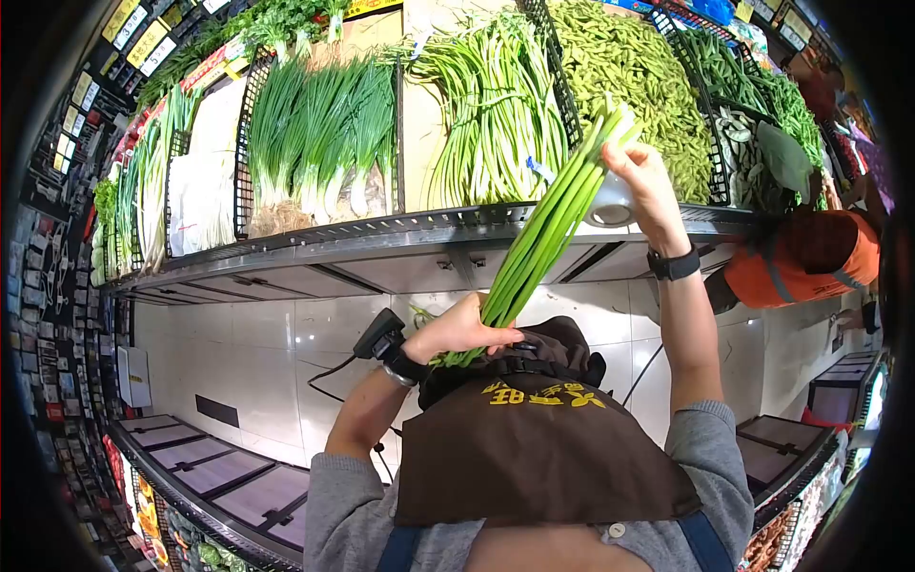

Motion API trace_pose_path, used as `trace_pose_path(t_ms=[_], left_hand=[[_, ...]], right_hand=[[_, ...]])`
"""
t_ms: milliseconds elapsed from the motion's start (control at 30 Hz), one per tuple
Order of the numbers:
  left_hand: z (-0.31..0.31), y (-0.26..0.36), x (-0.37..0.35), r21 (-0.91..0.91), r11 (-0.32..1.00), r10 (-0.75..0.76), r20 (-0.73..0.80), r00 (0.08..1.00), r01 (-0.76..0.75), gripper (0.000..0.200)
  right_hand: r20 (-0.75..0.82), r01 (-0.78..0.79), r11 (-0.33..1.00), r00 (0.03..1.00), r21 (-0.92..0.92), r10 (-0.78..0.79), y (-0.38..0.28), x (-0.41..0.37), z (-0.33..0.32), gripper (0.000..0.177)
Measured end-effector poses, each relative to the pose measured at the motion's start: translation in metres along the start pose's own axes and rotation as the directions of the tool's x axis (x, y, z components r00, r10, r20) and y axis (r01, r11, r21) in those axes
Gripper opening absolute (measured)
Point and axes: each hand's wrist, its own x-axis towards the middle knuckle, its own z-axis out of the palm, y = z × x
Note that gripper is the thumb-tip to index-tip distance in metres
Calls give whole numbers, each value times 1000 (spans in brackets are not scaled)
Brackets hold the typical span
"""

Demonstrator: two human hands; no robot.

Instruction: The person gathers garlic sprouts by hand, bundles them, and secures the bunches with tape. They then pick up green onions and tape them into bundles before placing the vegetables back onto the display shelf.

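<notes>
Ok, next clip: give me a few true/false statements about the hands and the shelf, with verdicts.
1. Both hands hold one bundle of green stalks. True.
2. The left hand grips the bundle's upper end. False: it grips the lower end, and the right hand holds the top.
3. The right wrist bears a black band. True.
4. The shelf behind holds only red fruit. False: it holds green vegetables.

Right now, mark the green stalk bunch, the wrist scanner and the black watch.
green stalk bunch [543, 238], head view, middle of the stalks.
wrist scanner [379, 334], head view, its black body.
black watch [673, 264], head view, the band across the wrist.
</notes>
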Motion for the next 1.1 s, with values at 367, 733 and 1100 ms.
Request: trace_pose_path(t_ms=[367,733,1100], left_hand=[[4,15,26,654,672,194,-608,770,347,55],[-14,50,-6,-104,995,-40,-467,884,-10,41],[-21,48,-17,-376,894,-151,255,955,242,63]], right_hand=[[363,-311,950,881,-34,302,114,-44,76,36],[501,-228,966,854,121,139,104,-57,80,33],[615,23,952,758,307,-216,65,-55,95,35]])
